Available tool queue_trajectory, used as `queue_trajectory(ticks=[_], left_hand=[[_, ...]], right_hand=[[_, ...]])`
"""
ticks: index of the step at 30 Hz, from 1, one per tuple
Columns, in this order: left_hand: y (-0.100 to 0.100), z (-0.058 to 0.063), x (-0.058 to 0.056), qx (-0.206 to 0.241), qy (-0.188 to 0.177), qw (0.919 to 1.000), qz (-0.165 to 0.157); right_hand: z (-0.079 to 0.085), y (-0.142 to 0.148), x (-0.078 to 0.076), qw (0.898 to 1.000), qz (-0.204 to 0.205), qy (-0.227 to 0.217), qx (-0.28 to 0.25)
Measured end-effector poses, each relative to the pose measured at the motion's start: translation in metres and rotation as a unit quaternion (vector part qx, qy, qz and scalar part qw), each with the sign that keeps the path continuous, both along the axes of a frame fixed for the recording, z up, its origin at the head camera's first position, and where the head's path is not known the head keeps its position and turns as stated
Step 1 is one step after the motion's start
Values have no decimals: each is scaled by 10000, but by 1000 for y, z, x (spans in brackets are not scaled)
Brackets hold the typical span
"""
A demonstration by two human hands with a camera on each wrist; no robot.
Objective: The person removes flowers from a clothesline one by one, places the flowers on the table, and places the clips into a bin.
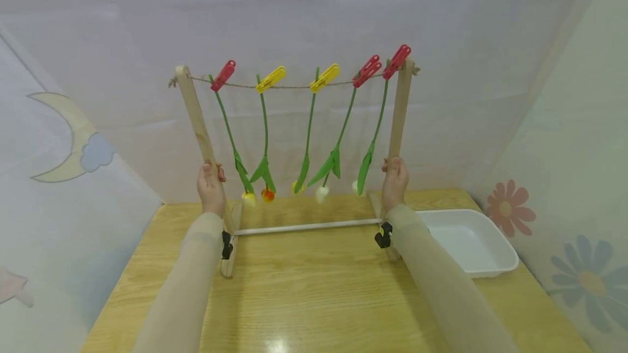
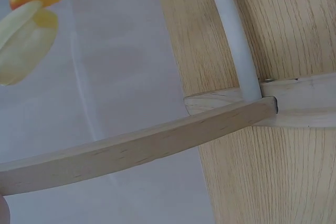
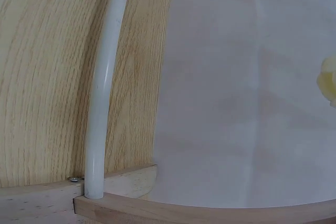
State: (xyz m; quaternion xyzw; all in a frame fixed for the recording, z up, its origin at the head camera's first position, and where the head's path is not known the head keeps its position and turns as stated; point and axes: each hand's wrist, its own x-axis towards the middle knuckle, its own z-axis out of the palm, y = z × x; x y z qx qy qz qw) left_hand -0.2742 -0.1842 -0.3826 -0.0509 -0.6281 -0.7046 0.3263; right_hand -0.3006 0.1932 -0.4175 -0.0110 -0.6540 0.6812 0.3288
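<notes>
A wooden rack stands on the table, its left post (image 1: 195,116) and right post (image 1: 401,105) joined at the top by a thin twine (image 1: 294,87). Red clothespins (image 1: 223,75) and yellow clothespins (image 1: 325,78) clip several tulips to the twine, heads down. Among the blooms are an orange tulip (image 1: 267,195) and a white tulip (image 1: 321,194). My left hand (image 1: 211,188) grips the left post low down, and my right hand (image 1: 394,183) holds the right post at similar height. Both wrist views show mainly the posts' lower ends; a fingertip appears at the left one's edge.
A white rod (image 1: 309,226) links the rack's feet near the tabletop. To the right, partly behind my right forearm, sits a white plastic tray (image 1: 500,257). The wooden table (image 1: 294,298) ends at a pale wall sheet (image 1: 304,15) behind the rack.
</notes>
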Motion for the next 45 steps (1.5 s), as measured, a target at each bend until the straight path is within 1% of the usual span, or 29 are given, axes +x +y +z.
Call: queue_trajectory(ticks=[2, 5, 7, 9, 13, 16, 19, 22, 25, 28, 31, 33, 35, 37, 39, 40, 42, 45], left_hand=[[-2, -4, -4, 35, 34, 10000, 10], [-6, -13, -11, 39, -9, 10000, 91], [-8, -19, -16, 18, -56, 9999, 145], [-8, -20, -17, 0, -75, 9998, 184], [-7, -20, -15, 44, -48, 9999, 158], [-8, -18, -13, -4, -109, 9997, 219], [-9, -15, -13, -100, -169, 9994, 287], [-12, -11, -13, -180, -228, 9991, 296], [-15, -7, -14, -250, -405, 9985, 286], [-16, -5, -15, -372, -731, 9961, 311], [-17, -2, -13, -536, -1163, 9914, 272], [-17, 1, -11, -690, -1482, 9865, 134], [-18, 2, -7, -924, -1863, 9781, -64], [-21, 3, -1, -1076, -2200, 9689, -365], [-23, 2, 7, -1267, -2503, 9575, -671], [-25, 0, 11, -1347, -2598, 9529, -801], [-27, -4, 21, -1465, -2659, 9471, -1044], [-28, -12, 35, -1683, -2595, 9431, -1216]], right_hand=[[1, -1, 0, 10000, -3, 85, -7], [2, -2, -1, 9999, -47, 125, 13], [-1, -2, -5, 9998, -116, 142, 11], [0, -2, -5, 9999, -106, 107, 30], [2, -1, -4, 9999, -60, 70, 79], [5, -2, -3, 9998, 31, -120, 127], [8, -2, -3, 9988, 180, -357, 266], [11, -1, -6, 9965, 424, -484, 527], [14, 1, -7, 9936, 648, -574, 729], [16, 2, -7, 9910, 808, -726, 787], [18, 4, -5, 9880, 832, -909, 928], [19, 7, -4, 9859, 842, -1010, 1032], [19, 12, -2, 9834, 880, -1104, 1142], [20, 16, -1, 9817, 931, -1160, 1192], [21, 19, 1, 9788, 963, -1253, 1300], [21, 21, 2, 9775, 974, -1285, 1357], [23, 23, 5, 9746, 1018, -1347, 1472], [25, 29, 9, 9668, 1122, -1441, 1788]])
